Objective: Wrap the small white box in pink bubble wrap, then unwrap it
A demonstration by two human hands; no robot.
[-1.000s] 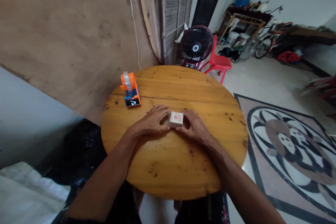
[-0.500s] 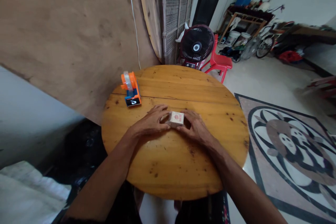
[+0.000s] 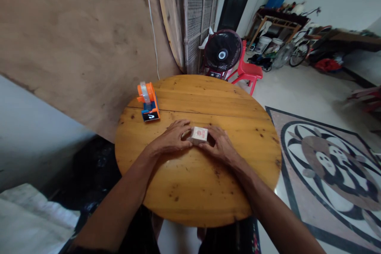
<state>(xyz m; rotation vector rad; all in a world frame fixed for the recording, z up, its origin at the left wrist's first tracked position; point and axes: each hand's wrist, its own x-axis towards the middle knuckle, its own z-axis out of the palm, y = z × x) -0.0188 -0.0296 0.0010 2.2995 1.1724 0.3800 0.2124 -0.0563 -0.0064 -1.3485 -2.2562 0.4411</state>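
Note:
A small pale box with red print on its top [image 3: 199,133] stands on the round wooden table [image 3: 196,194], near the middle. From the left, my left hand [image 3: 175,137] grips its side, thumb toward me and fingers curved round the far side. My right hand [image 3: 220,143] holds the opposite side in the same curved way. Both hands rest low at the tabletop. Some of the fingertips are hidden behind the box. An orange and blue tape dispenser [image 3: 150,103] with a roll of clear tape sits apart, at the table's far left.
Beyond the table stand a dark round fan [image 3: 223,51] and a red plastic chair [image 3: 249,70]. A plywood panel [image 3: 89,39] rises along the left. On the floor at right lies a panda pattern [image 3: 333,162]. A bicycle [image 3: 300,51] is at the back.
Both hands keep their hold on the box, which stays in place. The view has shifted very slightly; nothing else has visibly moved.

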